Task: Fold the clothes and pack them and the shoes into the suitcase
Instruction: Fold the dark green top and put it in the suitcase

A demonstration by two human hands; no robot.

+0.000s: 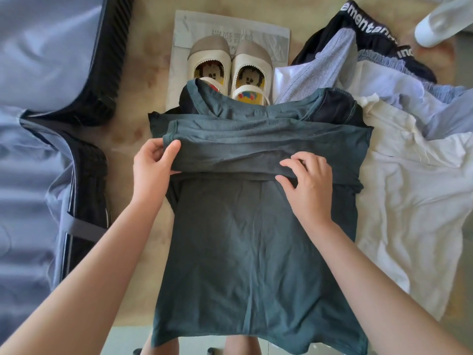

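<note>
We see a dark green T-shirt (256,239) flat at the table's near edge, its top folded down. Cream shoes (230,70) sit paired behind it, a crumpled clothes pile (409,180) lies right, the open grey-lined suitcase (38,124) left.

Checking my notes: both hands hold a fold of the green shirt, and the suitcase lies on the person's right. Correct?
No: the head view shows the suitcase on the person's left. The left hand and right hand do hold a fold of the green shirt.
</note>
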